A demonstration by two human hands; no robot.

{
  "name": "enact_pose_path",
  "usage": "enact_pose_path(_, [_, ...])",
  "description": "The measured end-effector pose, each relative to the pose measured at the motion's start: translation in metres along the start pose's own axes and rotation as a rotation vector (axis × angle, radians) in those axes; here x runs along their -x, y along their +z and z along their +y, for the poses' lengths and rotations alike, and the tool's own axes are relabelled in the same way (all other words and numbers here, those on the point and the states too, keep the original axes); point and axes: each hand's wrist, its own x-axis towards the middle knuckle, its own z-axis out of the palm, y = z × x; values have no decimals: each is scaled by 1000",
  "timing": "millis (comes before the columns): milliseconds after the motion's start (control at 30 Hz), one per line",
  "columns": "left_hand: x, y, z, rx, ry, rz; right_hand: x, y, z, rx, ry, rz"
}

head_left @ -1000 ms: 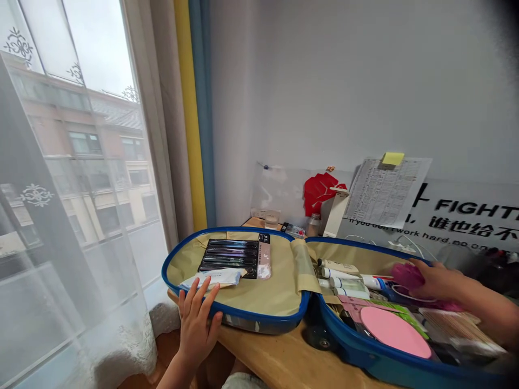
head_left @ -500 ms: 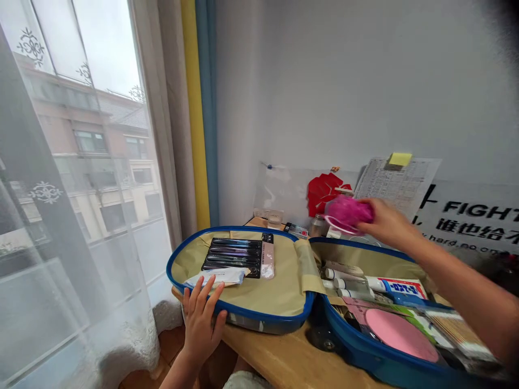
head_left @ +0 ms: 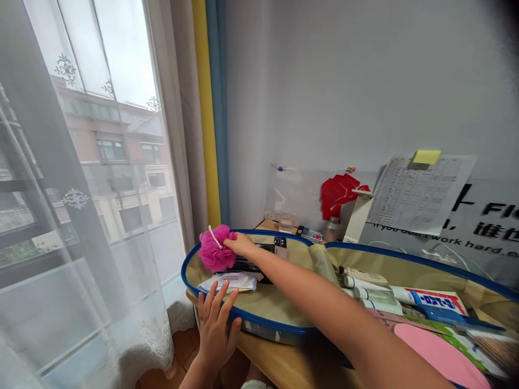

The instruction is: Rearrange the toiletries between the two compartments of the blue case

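Note:
A magenta bath puff [head_left: 215, 254] with a white cord is pinched in my right hand [head_left: 242, 244], over the far left of the opened case's lid [head_left: 279, 310]. My left hand [head_left: 219, 319] rests with fingers spread on the lid's blue front rim, its fingertips by a white soft packet [head_left: 233, 281]. Beside the packet lies a black blister pack [head_left: 279, 248] of slim items, partly hidden by my right hand and forearm. The case's other half [head_left: 365, 249] holds white-capped bottles [head_left: 379, 294], a toothpaste box [head_left: 440, 300] and a pink oval item [head_left: 441, 354].
The case lies on a wooden table [head_left: 263, 356]. Behind it stand a small glass jar [head_left: 286, 221], a dark box [head_left: 309, 234] and a metal-capped bottle [head_left: 332, 228] by the wall. Sheer curtains [head_left: 109, 324] hang at the left, near the table's edge.
My right hand has carried the bath puff left, from above the case's middle to the lid's far left. My left hand stays on the rim. The view has shifted slightly.

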Motion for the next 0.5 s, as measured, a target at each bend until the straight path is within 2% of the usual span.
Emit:
enact_pose_path(200, [0, 1, 1, 25, 6, 25, 3, 19, 4, -72, 125, -251])
enact_pose_path(300, [-1, 1, 2, 33, 15, 41, 8, 22, 8, -64, 152, -311])
enact_pose_path(400, [0, 0, 1, 33, 14, 51, 12, 15, 10, -32, 164, -325])
enact_pose_path(500, [1, 0, 1, 27, 11, 49, 17, -8, 13, -11, 156, -301])
